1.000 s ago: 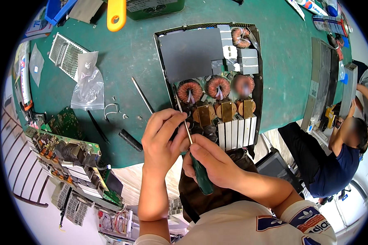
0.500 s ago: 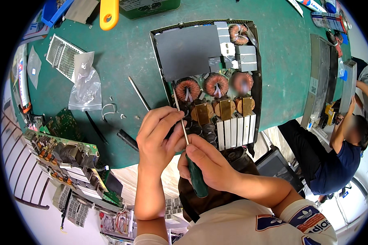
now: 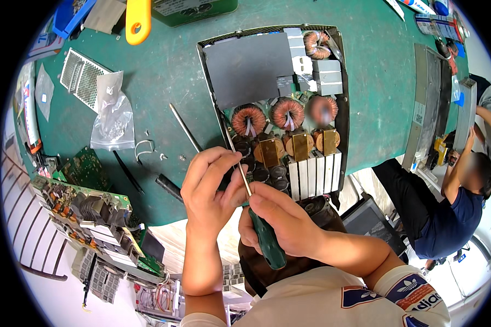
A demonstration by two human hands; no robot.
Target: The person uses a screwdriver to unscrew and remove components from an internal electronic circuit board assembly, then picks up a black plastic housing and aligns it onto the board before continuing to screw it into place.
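Observation:
An opened electronic unit (image 3: 273, 103) lies on the green mat, showing copper-wound coils, dark capacitors and white finned blocks. My right hand (image 3: 281, 220) grips the green handle of a screwdriver (image 3: 267, 240). Its thin metal shaft (image 3: 232, 147) slants up and left, with the tip at the left wall of the case. My left hand (image 3: 210, 182) pinches the shaft between thumb and fingers, just in front of the capacitors at the unit's near left corner.
A loose metal rod (image 3: 184, 128), black probe (image 3: 169, 187), plastic bag (image 3: 112, 117) and perforated metal plate (image 3: 82, 73) lie left of the unit. A populated circuit board (image 3: 87, 210) overhangs the near left edge. Another person (image 3: 463, 185) sits at the right.
Both hands and the screwdriver hold almost the same place; they have crept slightly left and toward me, with the shaft tip still at the case's left wall.

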